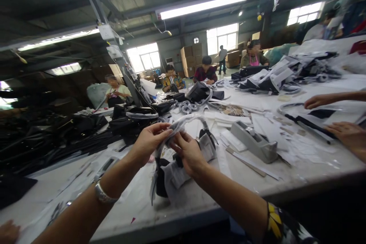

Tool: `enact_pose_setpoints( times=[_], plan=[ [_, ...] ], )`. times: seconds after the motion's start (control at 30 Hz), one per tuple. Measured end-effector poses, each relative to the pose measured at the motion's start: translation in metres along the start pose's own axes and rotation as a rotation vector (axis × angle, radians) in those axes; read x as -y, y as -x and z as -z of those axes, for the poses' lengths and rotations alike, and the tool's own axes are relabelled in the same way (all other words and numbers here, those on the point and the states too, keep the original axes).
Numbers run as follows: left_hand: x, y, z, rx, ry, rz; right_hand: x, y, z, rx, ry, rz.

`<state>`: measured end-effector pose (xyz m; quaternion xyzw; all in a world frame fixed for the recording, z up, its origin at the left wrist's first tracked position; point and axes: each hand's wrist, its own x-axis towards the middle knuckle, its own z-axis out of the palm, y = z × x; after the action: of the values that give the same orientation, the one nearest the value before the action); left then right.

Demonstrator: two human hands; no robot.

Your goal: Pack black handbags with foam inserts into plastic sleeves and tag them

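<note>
Here, head view: we pinch plastic-wrapped handle (179, 122) with left hand (153, 138), right hand's (188, 151) fingers bent against it too. Handle belongs to black bag (161, 185) with white wrapping, on desk (200, 202), left of grey tape dispenser (254, 143). Well beyond dispenser, heaped white-wrapped goods (276, 78); right of dispenser, co-worker's hands (346, 134).

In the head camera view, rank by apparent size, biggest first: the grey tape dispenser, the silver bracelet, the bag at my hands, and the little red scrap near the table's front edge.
1. Bag
2. Grey tape dispenser
3. Silver bracelet
4. Red scrap

No two look alike in size.
</note>
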<state>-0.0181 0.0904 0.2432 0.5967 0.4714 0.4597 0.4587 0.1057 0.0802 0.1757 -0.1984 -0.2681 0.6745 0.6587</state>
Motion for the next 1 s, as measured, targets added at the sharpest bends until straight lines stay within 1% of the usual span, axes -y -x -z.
enact_pose_setpoints(
  times=[0.1,0.27,0.33,0.4,0.47,0.53,0.57,0.6,0.63,0.7,0.77,0.8,0.87,0.93,1.0],
  plan=[
    [-0.001,0.0,0.006,0.025,-0.041,-0.025,0.004,0.008,-0.003,0.027,-0.019,0.026],
    [0.0,0.003,0.012,0.211,-0.141,0.1,0.002,0.009,-0.001,0.064,0.06,0.067],
    [0.003,0.004,0.013,0.233,-0.164,0.119,0.003,0.005,0.005,0.109,0.172,0.119],
    [0.006,0.005,0.014,0.214,-0.156,0.116,0.01,0.0,0.019,0.172,0.387,0.203],
    [0.008,0.006,0.014,0.182,-0.119,0.132,0.026,-0.002,0.045,0.202,0.714,0.318],
    [0.009,0.008,0.013,0.125,-0.057,0.162,0.05,0.0,0.085,0.154,1.148,0.404],
    [0.009,0.009,0.011,0.079,-0.016,0.175,0.064,0.003,0.109,0.103,1.391,0.401],
    [0.009,0.009,0.009,0.024,0.026,0.183,0.078,0.008,0.135,0.03,1.651,0.343],
    [0.009,0.009,0.006,-0.036,0.065,0.182,0.091,0.013,0.162,-0.029,1.748,0.294],
    [0.009,0.008,-0.001,-0.137,0.127,0.154,0.113,0.026,0.213,-0.141,1.869,0.219],
    [0.009,0.006,-0.011,-0.192,0.162,0.108,0.126,0.04,0.253,-0.228,1.981,0.134],
    [0.009,0.006,-0.016,-0.206,0.174,0.083,0.13,0.047,0.268,-0.249,2.028,0.095],
    [0.008,0.008,-0.026,-0.222,0.184,0.047,0.131,0.056,0.287,-0.25,2.109,0.034],
    [0.008,0.013,-0.032,-0.227,0.18,0.046,0.127,0.06,0.294,-0.219,2.175,-0.006],
    [0.009,0.019,-0.035,-0.224,0.161,0.081,0.122,0.061,0.293,-0.187,2.229,-0.034]
  ],
)
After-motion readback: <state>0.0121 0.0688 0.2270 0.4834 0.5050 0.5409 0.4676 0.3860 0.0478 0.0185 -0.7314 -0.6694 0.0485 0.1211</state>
